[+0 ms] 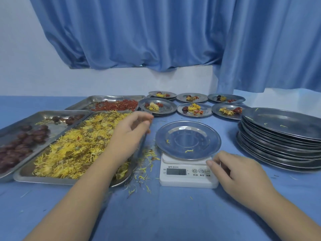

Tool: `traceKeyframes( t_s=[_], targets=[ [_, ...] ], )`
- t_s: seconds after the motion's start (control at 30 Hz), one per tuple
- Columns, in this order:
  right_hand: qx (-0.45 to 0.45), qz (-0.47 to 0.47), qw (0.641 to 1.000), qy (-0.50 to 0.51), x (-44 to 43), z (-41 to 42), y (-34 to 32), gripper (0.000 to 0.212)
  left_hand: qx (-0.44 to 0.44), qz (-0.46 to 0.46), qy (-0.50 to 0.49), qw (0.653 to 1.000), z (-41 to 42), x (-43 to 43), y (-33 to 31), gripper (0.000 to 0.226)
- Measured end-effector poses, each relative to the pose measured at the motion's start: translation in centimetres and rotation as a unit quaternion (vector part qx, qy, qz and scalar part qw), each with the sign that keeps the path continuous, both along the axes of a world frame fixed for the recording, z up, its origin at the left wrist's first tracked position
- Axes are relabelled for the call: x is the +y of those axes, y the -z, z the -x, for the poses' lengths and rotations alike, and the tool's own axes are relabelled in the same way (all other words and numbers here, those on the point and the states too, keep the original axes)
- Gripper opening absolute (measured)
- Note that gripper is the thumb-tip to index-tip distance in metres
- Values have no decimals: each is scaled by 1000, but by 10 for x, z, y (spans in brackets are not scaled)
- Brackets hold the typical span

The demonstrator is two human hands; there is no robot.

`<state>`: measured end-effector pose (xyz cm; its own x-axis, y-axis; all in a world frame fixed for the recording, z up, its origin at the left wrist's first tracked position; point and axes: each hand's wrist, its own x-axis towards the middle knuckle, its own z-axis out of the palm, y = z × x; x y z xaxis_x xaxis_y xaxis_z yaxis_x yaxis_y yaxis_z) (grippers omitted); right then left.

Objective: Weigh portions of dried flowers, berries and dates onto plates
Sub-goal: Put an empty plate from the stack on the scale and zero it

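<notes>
Blue curtain (156, 32) across the back, above a pale ledge.

Table (156, 214) under blue cloth.

Three steel trays at left:
- flower tray (43, 179) nearest, heaped with yellow dried flowers (78, 145)
- date tray (57, 112) at far left, with dark red dates (26, 141)
- berry tray (104, 98) behind both, with red berries (121, 104)

Tall stack of empty plates (286, 122) at right, a few stray petals on the top one.

White digital scale (184, 178) at centre, between flower tray and stack. Display too blurred to read.

Empty plate (187, 140) sitting on the scale, bare but for a few petal scraps.

Six filled plates (206, 110) in two rows behind the scale, each with flowers, berries and a date. Well apart from both hands.

Left hand (132, 134) over the right edge of the flower tray, above the flowers and just left of the plate on the scale. Fingers curled toward the thumb. Motion-blurred, so cannot tell whether anything pinched.

Right hand (239, 173) just beside the scale's right side, near the stack. Fingers loosely curled, gripping nothing. Thumb tip at the scale's front right corner, just above the rightmost button and below the plate's rim.

Loose petals (144, 164) scattered on the cloth between flower tray and scale.
</notes>
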<state>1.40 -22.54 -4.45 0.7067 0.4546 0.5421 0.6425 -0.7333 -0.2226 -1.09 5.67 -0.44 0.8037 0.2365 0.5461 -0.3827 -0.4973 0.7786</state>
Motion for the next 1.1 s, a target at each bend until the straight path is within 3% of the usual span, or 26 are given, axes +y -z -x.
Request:
traceKeyframes(
  t_s=[0.1,0.17,0.23,0.3,0.47,0.57,0.73,0.93,1.1],
  targets=[
    [-78,-41,996,-3,14,-1,-18,44,4,138,-36,990,10,22,-21,25],
    [-102,-65,993,-9,27,-6,-30,43,42,141,-36,988,14,37,-33,24],
    [-129,-72,989,-13,37,-12,-34,39,97,52,-41,993,18,51,-40,22],
    [-136,-80,987,-17,42,-15,-29,37,151,-104,-40,982,22,64,-43,16],
    [-109,-78,990,-41,39,-17,-8,40,242,-344,-54,906,13,82,-47,16],
    [-85,-79,992,-45,38,-16,-6,42,239,-359,-102,897,-6,95,-51,27],
    [-65,-109,990,-56,43,-18,-12,46,260,-278,-95,920,-38,111,-50,19],
    [-50,-105,991,-67,43,-21,-11,47,382,-362,-60,848,-62,109,-45,48],
    [-44,-119,989,-71,44,-25,-12,48,390,-442,-41,807,-66,107,-42,45]
  ],
)
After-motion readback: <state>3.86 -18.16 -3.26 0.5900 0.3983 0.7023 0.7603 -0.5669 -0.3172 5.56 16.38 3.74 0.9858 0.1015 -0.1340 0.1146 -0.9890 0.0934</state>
